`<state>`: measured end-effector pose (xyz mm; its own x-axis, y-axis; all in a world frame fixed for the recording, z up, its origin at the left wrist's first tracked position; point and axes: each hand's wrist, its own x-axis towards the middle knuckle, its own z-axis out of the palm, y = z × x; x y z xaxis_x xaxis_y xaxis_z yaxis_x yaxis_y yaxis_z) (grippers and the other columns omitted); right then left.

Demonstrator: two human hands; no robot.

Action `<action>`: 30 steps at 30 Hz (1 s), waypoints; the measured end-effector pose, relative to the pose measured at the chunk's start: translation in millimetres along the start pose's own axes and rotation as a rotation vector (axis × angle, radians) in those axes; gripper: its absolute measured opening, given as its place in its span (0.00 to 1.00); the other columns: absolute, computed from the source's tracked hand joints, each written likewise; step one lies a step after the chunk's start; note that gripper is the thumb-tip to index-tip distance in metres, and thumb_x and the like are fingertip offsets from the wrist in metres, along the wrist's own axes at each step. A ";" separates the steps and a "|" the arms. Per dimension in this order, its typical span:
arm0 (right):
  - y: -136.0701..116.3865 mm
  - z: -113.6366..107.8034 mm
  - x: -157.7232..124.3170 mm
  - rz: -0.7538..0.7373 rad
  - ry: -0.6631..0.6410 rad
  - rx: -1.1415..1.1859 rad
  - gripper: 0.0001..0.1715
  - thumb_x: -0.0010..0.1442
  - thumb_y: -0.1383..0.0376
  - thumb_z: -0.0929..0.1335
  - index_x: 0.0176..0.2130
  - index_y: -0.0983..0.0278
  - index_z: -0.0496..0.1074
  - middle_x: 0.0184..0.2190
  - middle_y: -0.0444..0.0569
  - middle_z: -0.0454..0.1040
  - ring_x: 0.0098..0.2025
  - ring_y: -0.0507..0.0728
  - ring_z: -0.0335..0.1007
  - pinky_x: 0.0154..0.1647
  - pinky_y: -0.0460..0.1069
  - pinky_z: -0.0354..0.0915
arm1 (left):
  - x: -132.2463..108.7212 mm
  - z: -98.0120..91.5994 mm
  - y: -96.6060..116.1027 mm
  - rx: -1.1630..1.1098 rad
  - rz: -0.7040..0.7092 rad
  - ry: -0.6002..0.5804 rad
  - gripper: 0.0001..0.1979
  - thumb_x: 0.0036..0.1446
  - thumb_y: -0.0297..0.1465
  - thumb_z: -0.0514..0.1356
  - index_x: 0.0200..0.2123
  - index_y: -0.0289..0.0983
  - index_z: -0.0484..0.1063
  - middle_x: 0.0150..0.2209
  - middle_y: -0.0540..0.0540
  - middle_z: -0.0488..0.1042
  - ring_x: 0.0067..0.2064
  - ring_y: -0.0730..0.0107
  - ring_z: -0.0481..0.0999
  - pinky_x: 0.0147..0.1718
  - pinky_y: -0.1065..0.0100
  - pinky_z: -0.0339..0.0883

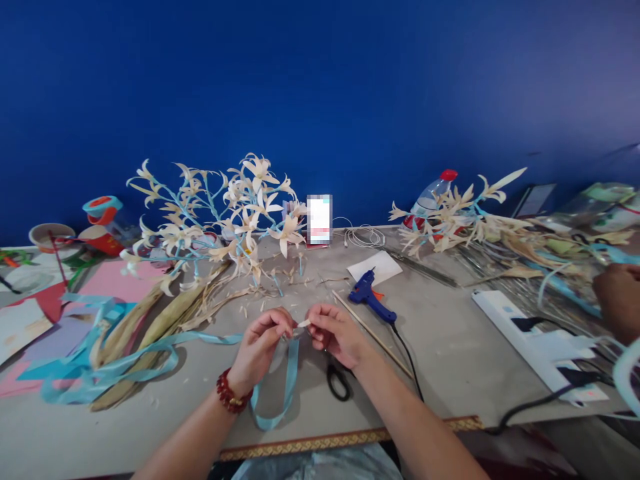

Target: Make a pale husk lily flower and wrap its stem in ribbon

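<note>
My left hand (264,343), with a red bead bracelet (233,392) at the wrist, is closed in a pinch near the table's middle. A light blue ribbon (291,383) hangs in a loop below its fingertips and trails off to the left. My right hand (334,333) pinches a small cream petal-like strip (303,324), whose free end points to the left fingers. Just what sits between the left fingertips is too small to make out. Black-handled scissors (340,385) lie under my right hand, their blades hidden.
A blue glue gun (373,297) and a thin stick (385,343) lie to the right, before a white power strip (530,347). Cream husk flowers (260,170) stand behind, with dried husks (175,320) at left. Another person's hand (619,303) is at far right.
</note>
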<state>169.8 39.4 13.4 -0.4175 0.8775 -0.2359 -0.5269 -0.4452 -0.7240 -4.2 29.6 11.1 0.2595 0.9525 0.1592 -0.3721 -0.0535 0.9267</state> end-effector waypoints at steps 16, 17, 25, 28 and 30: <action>-2.6 0.0 -6.6 -0.011 -0.122 -0.369 0.09 0.47 0.63 0.73 0.27 0.65 0.72 0.21 0.39 0.68 0.22 0.47 0.63 0.24 0.42 0.62 | -2.3 -3.4 5.8 0.354 -0.092 -0.158 0.09 0.58 0.36 0.60 0.29 0.37 0.70 0.29 0.49 0.67 0.32 0.69 0.65 0.33 0.69 0.59; -1.9 -0.5 -6.5 -0.014 -0.126 -0.376 0.09 0.47 0.63 0.73 0.26 0.65 0.71 0.21 0.39 0.68 0.22 0.47 0.63 0.24 0.42 0.62 | -2.4 -3.2 5.7 0.366 -0.087 -0.167 0.09 0.58 0.36 0.60 0.29 0.37 0.70 0.29 0.49 0.67 0.32 0.68 0.66 0.34 0.68 0.59; -1.5 -2.2 -4.3 -0.013 -0.163 -0.089 0.06 0.46 0.67 0.69 0.22 0.64 0.67 0.17 0.39 0.65 0.17 0.47 0.56 0.17 0.42 0.61 | -4.6 -2.7 -0.4 0.062 -0.109 -0.150 0.11 0.55 0.38 0.62 0.28 0.36 0.69 0.28 0.47 0.67 0.32 0.67 0.66 0.34 0.66 0.61; -4.1 -0.7 -5.1 -0.019 -0.151 -0.097 0.05 0.48 0.66 0.70 0.25 0.65 0.69 0.19 0.40 0.67 0.18 0.47 0.58 0.17 0.42 0.62 | -4.9 -3.0 0.7 0.035 -0.106 -0.104 0.12 0.55 0.39 0.63 0.28 0.37 0.69 0.27 0.47 0.66 0.32 0.67 0.66 0.33 0.66 0.61; -3.6 1.2 -6.1 -0.010 -0.150 -0.195 0.07 0.48 0.65 0.71 0.29 0.65 0.71 0.22 0.41 0.69 0.20 0.48 0.62 0.18 0.42 0.64 | -4.8 -3.7 1.4 0.061 -0.103 -0.098 0.10 0.55 0.37 0.63 0.29 0.37 0.70 0.28 0.48 0.66 0.32 0.67 0.66 0.34 0.66 0.61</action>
<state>173.3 35.5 18.2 -0.5256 0.8392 -0.1396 -0.3852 -0.3810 -0.8405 -9.2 26.1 10.4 0.3808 0.9201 0.0917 -0.2848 0.0224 0.9583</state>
